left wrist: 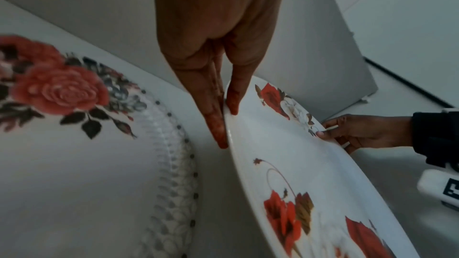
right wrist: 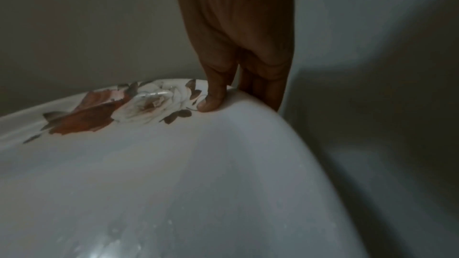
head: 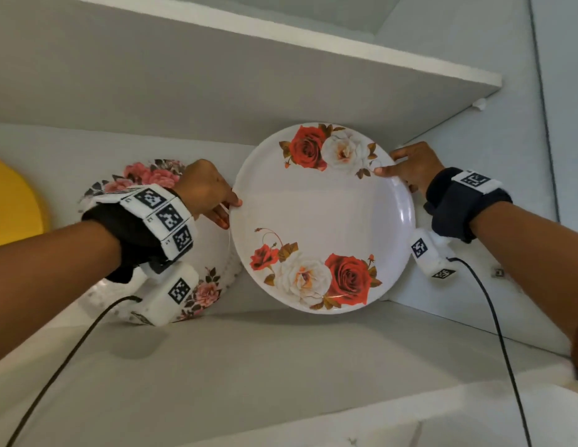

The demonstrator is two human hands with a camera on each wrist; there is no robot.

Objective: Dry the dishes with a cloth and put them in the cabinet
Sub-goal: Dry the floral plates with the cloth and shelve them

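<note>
A white plate with red and white roses [head: 319, 217] [left wrist: 298, 160] [right wrist: 154, 174] stands on edge on the cabinet shelf [head: 248, 356], leaning toward the back wall. My left hand [head: 207, 195] [left wrist: 223, 109] pinches its left rim, thumb on the front and fingers behind. My right hand [head: 410, 169] [left wrist: 360, 134] [right wrist: 223, 93] pinches the upper right rim, thumb on the face beside the rose print. No cloth is in view.
A second plate with pink roses and a beaded rim [head: 145, 240] [left wrist: 74, 144] leans against the back wall just left of my left hand. A yellow round thing [head: 13, 204] shows at the far left. The upper shelf [head: 313, 37] hangs overhead; the side wall [head: 507, 188] stands close on the right.
</note>
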